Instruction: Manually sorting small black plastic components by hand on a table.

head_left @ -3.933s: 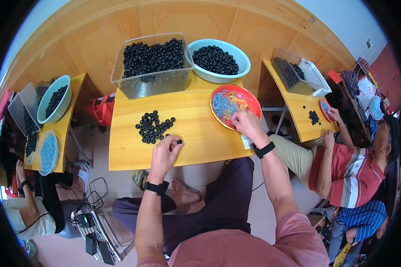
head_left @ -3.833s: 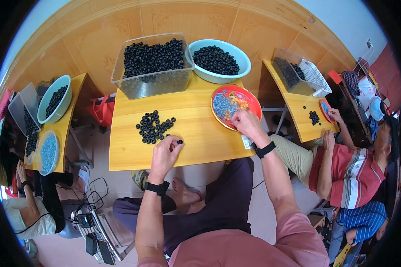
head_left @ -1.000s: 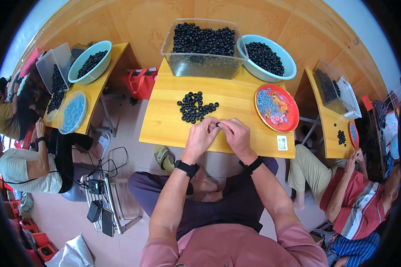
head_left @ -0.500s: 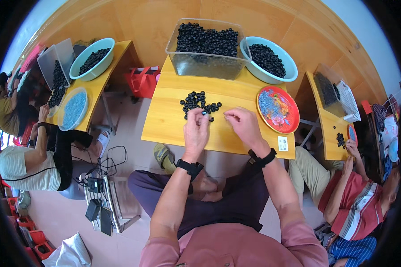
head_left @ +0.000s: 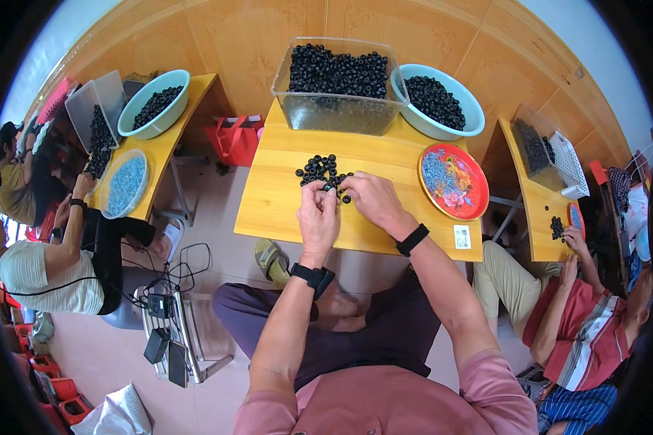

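Two hands are brought together at the near edge of a small heap of black beads (head_left: 321,168) lying on a yellow wooden table (head_left: 283,203). The left hand (head_left: 318,216) is curled, its fingertips pinched at the lower rim of the heap; a bead appears to be nipped there, though whether it is truly gripped cannot be told. The right hand (head_left: 370,201) is likewise curled beside it, fingers bent toward the left hand's tips and touching the outlying beads; what it holds, if anything, cannot be made out. A black wristband is worn on each wrist.

Behind the heap, at the table's far edge, a clear plastic tub (head_left: 339,109) is seen filled with black beads, and just to its right a pale teal bowl (head_left: 464,101) is also loaded with them. A red round tray (head_left: 471,203) holding pale blue pieces is set to the right of the hands, with a small white label (head_left: 462,236) near it. Other people are seated at neighbouring tables on both sides, where similar bowls and tubs are placed.
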Motion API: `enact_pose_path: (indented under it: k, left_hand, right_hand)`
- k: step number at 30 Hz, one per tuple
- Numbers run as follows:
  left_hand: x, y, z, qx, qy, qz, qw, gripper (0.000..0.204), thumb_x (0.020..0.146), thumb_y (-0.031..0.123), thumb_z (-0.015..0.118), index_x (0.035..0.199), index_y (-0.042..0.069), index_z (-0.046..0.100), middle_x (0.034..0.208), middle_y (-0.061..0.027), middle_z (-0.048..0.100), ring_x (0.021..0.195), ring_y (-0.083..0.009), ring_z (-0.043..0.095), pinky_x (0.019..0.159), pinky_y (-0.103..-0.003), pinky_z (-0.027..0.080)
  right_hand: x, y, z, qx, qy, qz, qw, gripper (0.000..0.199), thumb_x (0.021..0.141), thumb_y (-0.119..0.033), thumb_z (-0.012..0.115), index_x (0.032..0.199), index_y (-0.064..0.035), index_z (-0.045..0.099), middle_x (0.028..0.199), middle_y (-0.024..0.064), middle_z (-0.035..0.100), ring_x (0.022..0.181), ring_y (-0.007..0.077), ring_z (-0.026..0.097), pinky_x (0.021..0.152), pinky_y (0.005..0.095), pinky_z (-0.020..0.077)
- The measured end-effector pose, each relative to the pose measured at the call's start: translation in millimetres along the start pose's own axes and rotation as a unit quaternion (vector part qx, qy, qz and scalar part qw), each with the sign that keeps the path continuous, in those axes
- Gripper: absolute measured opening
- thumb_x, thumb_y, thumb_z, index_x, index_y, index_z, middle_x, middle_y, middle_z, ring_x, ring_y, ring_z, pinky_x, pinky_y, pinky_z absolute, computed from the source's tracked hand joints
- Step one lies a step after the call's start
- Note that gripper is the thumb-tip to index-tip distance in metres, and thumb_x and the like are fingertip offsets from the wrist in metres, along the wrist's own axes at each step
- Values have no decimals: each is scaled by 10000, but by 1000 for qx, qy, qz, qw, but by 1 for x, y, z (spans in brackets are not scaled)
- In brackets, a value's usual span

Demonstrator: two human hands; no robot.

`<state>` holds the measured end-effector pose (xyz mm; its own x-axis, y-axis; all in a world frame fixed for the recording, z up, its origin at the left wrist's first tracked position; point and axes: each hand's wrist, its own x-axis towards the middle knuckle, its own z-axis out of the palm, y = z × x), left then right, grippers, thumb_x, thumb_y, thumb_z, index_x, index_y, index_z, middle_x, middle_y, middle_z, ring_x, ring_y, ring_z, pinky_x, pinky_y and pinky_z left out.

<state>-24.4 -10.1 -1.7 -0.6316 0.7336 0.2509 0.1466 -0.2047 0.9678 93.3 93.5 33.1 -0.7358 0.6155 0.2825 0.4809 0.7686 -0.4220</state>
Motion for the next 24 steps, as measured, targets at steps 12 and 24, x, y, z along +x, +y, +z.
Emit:
enact_pose_path:
  k: [12,24]
  left_hand:
    - [1,0,2,-40,19,16,999,205,1005,97,625,1161,4,530,696,-46,614,608,-103,573,576,-274,470]
    - [-2,8,2,-23,-41,-8,999,189,1016,71,607,1166,4,513,732,-35,610,602,-93,587,563,-245,484]
  right_hand:
    - [2,-1,-1,26,0,-20,999,163,872,-94,651,1007,-90,742,913,113,704,867,343,680,749,453,540]
    - [1,0,2,1,-31,-23,999,132,836,-95,660,944,-66,730,915,129,691,867,345,675,761,459,534]
